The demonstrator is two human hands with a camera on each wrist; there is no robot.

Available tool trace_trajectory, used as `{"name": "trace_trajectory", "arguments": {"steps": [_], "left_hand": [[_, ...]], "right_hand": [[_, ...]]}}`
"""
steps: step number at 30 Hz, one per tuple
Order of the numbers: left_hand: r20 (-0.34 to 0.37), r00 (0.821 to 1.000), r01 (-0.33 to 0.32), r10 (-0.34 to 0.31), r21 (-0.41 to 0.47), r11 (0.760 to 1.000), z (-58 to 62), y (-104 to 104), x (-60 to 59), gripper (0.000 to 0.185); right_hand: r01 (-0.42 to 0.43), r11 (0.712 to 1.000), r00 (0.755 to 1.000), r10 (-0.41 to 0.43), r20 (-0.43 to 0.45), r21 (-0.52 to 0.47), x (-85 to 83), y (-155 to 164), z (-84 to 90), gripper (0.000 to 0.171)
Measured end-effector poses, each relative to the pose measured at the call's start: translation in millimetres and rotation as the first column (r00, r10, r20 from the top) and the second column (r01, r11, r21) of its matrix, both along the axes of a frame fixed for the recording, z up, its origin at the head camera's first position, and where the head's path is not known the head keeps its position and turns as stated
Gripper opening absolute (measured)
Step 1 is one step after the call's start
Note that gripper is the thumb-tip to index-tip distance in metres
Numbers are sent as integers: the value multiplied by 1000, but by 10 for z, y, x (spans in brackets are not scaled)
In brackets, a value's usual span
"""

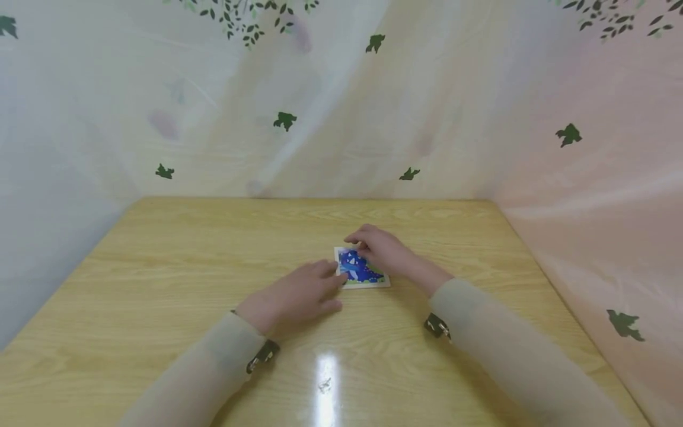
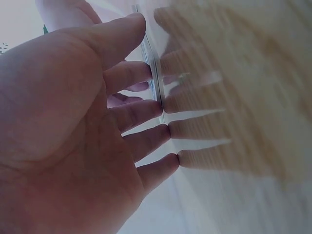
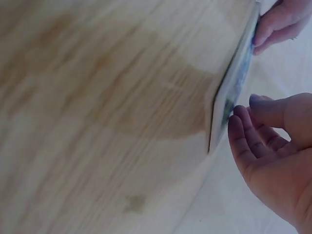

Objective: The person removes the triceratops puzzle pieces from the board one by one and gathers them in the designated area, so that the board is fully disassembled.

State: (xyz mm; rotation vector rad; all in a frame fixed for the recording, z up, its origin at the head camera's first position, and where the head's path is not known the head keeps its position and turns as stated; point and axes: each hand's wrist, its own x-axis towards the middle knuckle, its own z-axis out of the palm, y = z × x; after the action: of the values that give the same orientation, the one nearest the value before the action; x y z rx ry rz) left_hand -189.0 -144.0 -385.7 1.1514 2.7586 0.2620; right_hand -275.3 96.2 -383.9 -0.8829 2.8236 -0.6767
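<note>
A small square picture card [image 1: 358, 270] with a blue figure on it lies flat on the wooden table [image 1: 176, 267], near the middle. My left hand [image 1: 306, 292] rests on the table with straight fingers whose tips touch the card's left edge [image 2: 156, 85]. My right hand [image 1: 380, 249] lies over the card's upper right part, its fingertips [image 3: 239, 117] resting on the printed face [image 3: 235, 85]. Neither hand grips the card. In the right wrist view, the left hand's fingertips [image 3: 278, 27] show at the card's far edge.
Pale sheeting printed with dark green leaves [image 1: 285, 120] closes the table on the left, back and right. A bright glare spot [image 1: 326, 379] lies on the wood near the front edge. Long beige sleeves [image 1: 512, 356] cover both forearms.
</note>
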Motion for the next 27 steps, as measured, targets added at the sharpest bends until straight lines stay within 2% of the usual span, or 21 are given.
{"name": "trace_trajectory", "arguments": {"steps": [5, 12, 19, 27], "left_hand": [[-5, 1000, 14, -14, 5, 1000, -10, -11, 0, 63], [20, 1000, -11, 11, 14, 1000, -12, -25, 13, 63], [22, 1000, -6, 5, 22, 1000, -14, -30, 19, 62], [22, 1000, 0, 0, 16, 1000, -9, -39, 14, 61]], "right_hand": [[-6, 1000, 1000, 6, 23, 9, -17, -30, -31, 35], [-17, 1000, 995, 17, 103, -6, -57, -23, -61, 38], [-71, 997, 995, 68, 80, 38, -65, -30, -84, 43], [-35, 999, 990, 33, 139, 15, -54, -18, -69, 42]]}}
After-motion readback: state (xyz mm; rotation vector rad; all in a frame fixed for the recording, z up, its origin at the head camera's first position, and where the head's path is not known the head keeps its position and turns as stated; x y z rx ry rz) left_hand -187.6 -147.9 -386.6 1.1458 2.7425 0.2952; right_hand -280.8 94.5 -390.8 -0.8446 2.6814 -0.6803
